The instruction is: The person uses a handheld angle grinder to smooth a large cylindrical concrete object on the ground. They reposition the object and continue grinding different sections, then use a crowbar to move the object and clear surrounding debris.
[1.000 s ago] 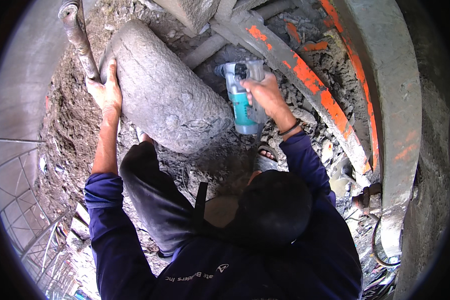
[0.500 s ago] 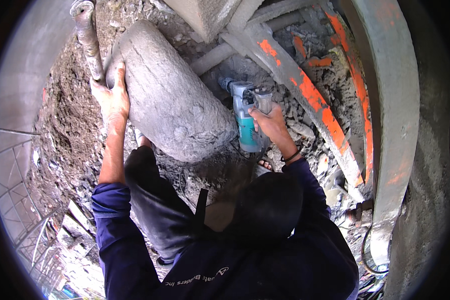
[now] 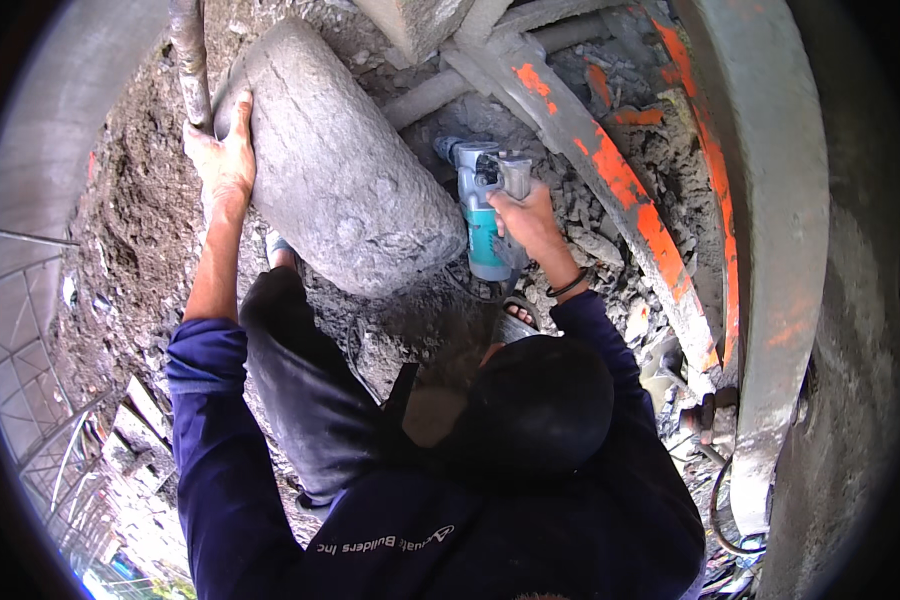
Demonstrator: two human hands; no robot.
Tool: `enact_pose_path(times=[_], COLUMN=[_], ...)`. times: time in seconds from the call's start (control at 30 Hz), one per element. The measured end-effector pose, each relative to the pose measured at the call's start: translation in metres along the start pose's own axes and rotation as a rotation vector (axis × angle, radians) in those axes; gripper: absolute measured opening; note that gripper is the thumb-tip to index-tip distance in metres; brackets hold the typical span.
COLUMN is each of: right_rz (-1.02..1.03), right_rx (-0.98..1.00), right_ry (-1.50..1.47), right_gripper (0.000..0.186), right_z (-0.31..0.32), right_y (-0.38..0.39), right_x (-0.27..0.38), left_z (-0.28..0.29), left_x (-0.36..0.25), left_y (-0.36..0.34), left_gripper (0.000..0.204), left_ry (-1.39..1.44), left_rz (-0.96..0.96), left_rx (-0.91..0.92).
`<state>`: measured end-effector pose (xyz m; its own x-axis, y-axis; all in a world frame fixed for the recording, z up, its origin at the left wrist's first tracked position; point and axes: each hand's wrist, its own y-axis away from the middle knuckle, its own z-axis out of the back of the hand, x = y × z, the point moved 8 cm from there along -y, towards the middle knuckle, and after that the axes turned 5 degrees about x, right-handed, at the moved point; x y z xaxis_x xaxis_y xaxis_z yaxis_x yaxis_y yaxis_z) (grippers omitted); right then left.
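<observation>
Concrete cylinder (image 3: 345, 170), a thick grey rough-skinned chunk, lies tilted across the rubble pit at upper centre, its broken lower end facing the person's knee and its upper end up by a rusty vertical pipe (image 3: 190, 60). Left hand (image 3: 225, 155) is spread flat against the cylinder's upper left side, fingers open and pressing, not gripping anything, just beside that pipe. Right hand (image 3: 530, 225) is closed around the body of a teal and grey power tool (image 3: 485, 205), looks like an angle grinder or small breaker, nose pointed up into the gap between the cylinder's right flank and the debris; the working tip is hidden, can't tell if it touches concrete. Dark band on the right wrist. Orange-painted steel beam (image 3: 610, 170) runs diagonally just right of the tool, a curved concrete wall (image 3: 760, 220) beyond it, loose broken concrete bits (image 3: 610, 260) under the hand. Person crouches, dark trousers knee below the cylinder, blue long sleeves. Step in hand, as I judge it: bracing the cylinder with one hand while working the tool along its right underside. Next move likely calls for steady pressure from the left palm so the chunk doesn't roll, and a firm one-handed hold to keep the tool off the beam.
</observation>
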<state>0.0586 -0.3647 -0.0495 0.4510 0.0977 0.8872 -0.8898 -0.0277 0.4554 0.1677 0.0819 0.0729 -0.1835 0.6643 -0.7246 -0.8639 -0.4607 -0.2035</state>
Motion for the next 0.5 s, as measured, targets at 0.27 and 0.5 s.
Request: enact_pose_path(times=[0.27,0.5], right_rz=[-0.023,-0.017], right_rx=[-0.028,-0.027], right_ry=[0.093,0.062], right_gripper=[0.014,0.009], right_z=[0.012,0.009], right_y=[0.003,-0.018], right_x=[0.017,0.032], left_z=[0.002,0.002], left_x=[0.002,-0.003], left_y=[-0.002,0.002], left_gripper=[0.101,0.096], left_ry=[-0.067,-0.014], left_rz=[-0.015,-0.012], left_rx=[-0.031,0.0])
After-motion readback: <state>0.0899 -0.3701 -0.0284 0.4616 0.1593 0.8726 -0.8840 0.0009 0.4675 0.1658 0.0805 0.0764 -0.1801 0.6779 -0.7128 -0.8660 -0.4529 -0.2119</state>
